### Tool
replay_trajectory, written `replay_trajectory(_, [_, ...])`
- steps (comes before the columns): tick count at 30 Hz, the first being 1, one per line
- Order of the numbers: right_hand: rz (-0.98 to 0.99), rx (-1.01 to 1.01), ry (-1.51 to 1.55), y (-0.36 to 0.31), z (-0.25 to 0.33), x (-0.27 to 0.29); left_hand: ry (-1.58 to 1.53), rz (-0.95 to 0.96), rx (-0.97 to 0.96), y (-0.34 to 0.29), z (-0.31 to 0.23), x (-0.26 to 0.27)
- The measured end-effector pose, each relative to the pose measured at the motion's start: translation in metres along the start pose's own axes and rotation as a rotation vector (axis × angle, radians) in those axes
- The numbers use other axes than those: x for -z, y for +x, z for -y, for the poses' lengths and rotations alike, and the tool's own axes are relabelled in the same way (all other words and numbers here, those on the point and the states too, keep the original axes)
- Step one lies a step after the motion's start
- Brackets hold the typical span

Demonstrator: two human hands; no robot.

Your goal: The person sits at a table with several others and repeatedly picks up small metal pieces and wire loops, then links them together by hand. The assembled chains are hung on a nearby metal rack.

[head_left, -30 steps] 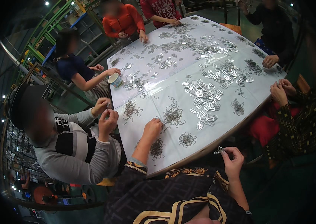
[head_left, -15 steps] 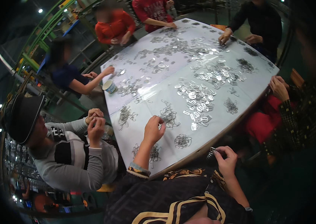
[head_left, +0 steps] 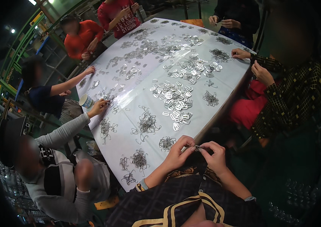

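Note:
At the table's near edge, my left hand (head_left: 178, 154) and my right hand (head_left: 214, 156) meet fingertip to fingertip. Between them shows a small shiny metal buckle (head_left: 197, 148), pinched by my right thumb and fingers. My left thumb and forefinger press together against its other side; anything else they hold is too small to make out. Just beyond my left hand lies a small heap of bent wire hooks (head_left: 167, 143). Farther out, flat slotted metal buckles (head_left: 177, 102) lie in a loose pile.
More wire hooks (head_left: 147, 122) lie in tangled heaps on the white table (head_left: 130, 140). A paper cup (head_left: 86, 101) stands at its left edge. A co-worker in grey (head_left: 65, 162) sits at my left, one hand over the table. Another in dark patterned sleeves (head_left: 281, 102) sits right; several more work around the far sides.
My left hand has drawn back from the wire heap to meet my right hand, which has moved up and left. My view has shifted. The co-worker in grey has reached out over the table.

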State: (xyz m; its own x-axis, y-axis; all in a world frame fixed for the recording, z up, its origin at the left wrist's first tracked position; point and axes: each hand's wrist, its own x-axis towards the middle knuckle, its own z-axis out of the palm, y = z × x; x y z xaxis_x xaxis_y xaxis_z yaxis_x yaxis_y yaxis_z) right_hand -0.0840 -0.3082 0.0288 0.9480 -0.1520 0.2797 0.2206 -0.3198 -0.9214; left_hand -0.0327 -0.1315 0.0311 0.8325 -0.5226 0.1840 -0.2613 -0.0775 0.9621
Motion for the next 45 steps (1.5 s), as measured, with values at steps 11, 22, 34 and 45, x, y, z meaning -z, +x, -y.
replay_trajectory(11, [0.106, 0.073, 0.000, 0.008, -0.007, -0.003, -0.247, -0.029, 0.165, -0.007, 0.004, -0.002])
replay_trajectory(22, [0.104, 0.175, -0.398, 0.101, -0.098, -0.063, -0.176, -0.038, 0.061, -0.014, -0.001, -0.012])
replay_trajectory(34, [0.169, -0.186, -0.156, 0.122, -0.106, -0.068, -0.183, -0.050, 0.077, -0.016, 0.007, -0.015])
replay_trajectory(45, [0.220, -0.417, 0.448, 0.052, -0.018, -0.007, -0.048, -0.231, 0.137, -0.010, 0.013, -0.026])
